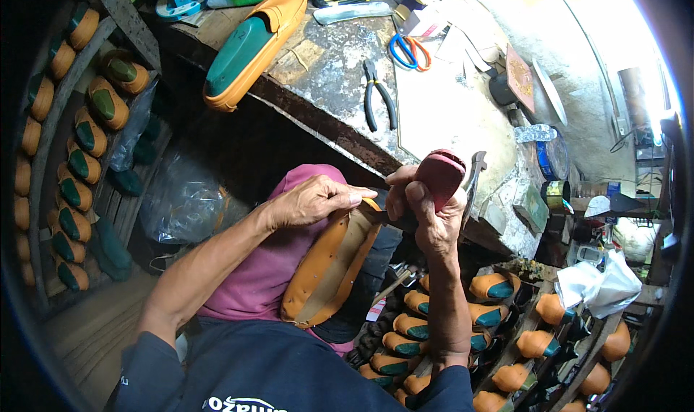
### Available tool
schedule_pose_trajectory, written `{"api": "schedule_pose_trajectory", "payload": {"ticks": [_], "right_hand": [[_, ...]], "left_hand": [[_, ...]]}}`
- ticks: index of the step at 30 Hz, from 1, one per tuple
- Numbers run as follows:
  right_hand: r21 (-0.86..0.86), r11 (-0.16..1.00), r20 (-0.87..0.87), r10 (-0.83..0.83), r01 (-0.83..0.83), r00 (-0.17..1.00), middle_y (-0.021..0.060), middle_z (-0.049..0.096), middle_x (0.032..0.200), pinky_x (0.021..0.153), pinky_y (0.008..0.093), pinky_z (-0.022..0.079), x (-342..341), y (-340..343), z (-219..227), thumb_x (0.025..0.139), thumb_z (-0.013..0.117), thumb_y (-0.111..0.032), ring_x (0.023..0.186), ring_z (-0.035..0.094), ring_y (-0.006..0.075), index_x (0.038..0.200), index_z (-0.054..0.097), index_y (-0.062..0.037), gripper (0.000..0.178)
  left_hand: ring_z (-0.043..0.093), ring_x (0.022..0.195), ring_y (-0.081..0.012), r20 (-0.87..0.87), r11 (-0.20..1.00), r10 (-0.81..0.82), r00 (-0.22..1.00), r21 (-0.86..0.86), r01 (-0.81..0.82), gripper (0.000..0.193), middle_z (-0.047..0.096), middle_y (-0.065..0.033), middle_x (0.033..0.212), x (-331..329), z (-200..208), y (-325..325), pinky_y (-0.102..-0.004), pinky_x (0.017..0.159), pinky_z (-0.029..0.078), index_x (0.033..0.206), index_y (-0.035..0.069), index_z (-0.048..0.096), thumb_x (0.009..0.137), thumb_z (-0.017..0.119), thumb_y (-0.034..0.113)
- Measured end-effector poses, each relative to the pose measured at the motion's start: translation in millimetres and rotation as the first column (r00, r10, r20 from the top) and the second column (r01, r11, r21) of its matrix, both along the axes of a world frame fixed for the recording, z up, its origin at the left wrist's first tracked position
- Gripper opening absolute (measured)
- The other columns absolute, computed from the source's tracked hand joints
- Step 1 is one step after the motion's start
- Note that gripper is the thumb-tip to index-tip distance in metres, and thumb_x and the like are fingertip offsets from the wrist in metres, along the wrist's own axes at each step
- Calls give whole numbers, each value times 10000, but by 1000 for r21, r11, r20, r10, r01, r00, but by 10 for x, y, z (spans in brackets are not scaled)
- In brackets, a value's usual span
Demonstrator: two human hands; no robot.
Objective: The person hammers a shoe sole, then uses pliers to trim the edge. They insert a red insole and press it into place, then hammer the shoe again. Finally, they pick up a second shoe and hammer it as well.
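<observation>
An orange leather shoe upper (340, 267), drawn over a last with its sole side up, lies on my pink-covered lap. Small tacks dot its turned-in edge around a tan insole. My left hand (318, 201) is closed at the shoe's far end, its thumb and fingers pressing on the leather. Across from it, my right hand (437, 213) wraps round a plier-like tool with a thick dark red handle (442, 175). The dark end of that tool points at the shoe's tip; its jaws are mostly hidden by my fingers.
On the worn bench lie black-handled pliers (379, 97), scissors (410, 53) and an orange shoe with a green sole side (253, 47). A hammer-like metal head (475, 168) shows beside my right hand. Racks of orange shoes stand left (85, 134) and lower right (538, 343).
</observation>
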State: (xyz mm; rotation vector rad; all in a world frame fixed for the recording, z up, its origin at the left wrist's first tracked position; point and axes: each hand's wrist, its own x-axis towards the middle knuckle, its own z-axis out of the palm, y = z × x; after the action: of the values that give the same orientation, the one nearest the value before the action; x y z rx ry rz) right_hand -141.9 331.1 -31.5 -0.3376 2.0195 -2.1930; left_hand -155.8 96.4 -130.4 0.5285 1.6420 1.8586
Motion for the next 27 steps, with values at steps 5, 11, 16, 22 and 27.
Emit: {"api": "schedule_pose_trajectory", "payload": {"ticks": [5, 11, 16, 22, 27], "right_hand": [[199, 979, -76, 56, -40, 996, 11, 705, 828, 654, 271, 514, -54, -49, 28, 1151, 714, -147, 706, 634, 88, 1158, 788, 37, 198], [414, 874, -209, -180, 254, 961, -20, 700, 840, 641, 252, 493, 212, 63, 203, 1019, 856, -37, 711, 610, 60, 1134, 788, 9, 141], [681, 711, -86, -160, 175, 983, 194, 760, 1109, 868, 438, 620, 390, 220, 300, 945, 899, -93, 967, 774, 398, 1352, 734, -14, 446], [674, 729, -81, -85, 118, 993, 209, 761, 1042, 849, 425, 615, 324, 128, 104, 939, 881, -87, 940, 788, 388, 1229, 680, 3, 364], [549, 825, 8, -169, 137, 986, 167, 749, 934, 805, 392, 598, 274, 116, 32, 979, 792, -12, 841, 772, 279, 1173, 659, -9, 235]], "left_hand": [[754, 956, -127, -114, 983, -64, 991, -179, 42, 345, 852, -69, 998, -189, 120, 29, -355, 854, 599, 1218, 23, 861, 1166, 693, 319], [803, 966, -220, -208, 990, -25, 978, -143, -5, 234, 862, -117, 1091, -314, 209, 98, -360, 859, 631, 1210, 37, 876, 1079, 791, 212], [788, 923, -187, -388, 962, 171, 906, -134, -239, 137, 817, -110, 1028, -96, 285, 142, -339, 826, 632, 1098, 12, 873, 998, 872, 104], [743, 867, -184, -401, 956, 183, 897, -138, -257, 101, 763, -88, 969, -32, 448, 224, -333, 744, 586, 1028, -15, 820, 1009, 849, 80], [723, 880, -180, -368, 959, 109, 923, -206, -195, 104, 748, -96, 964, -82, 575, 180, -335, 779, 563, 1035, -23, 779, 1024, 823, 70]]}}
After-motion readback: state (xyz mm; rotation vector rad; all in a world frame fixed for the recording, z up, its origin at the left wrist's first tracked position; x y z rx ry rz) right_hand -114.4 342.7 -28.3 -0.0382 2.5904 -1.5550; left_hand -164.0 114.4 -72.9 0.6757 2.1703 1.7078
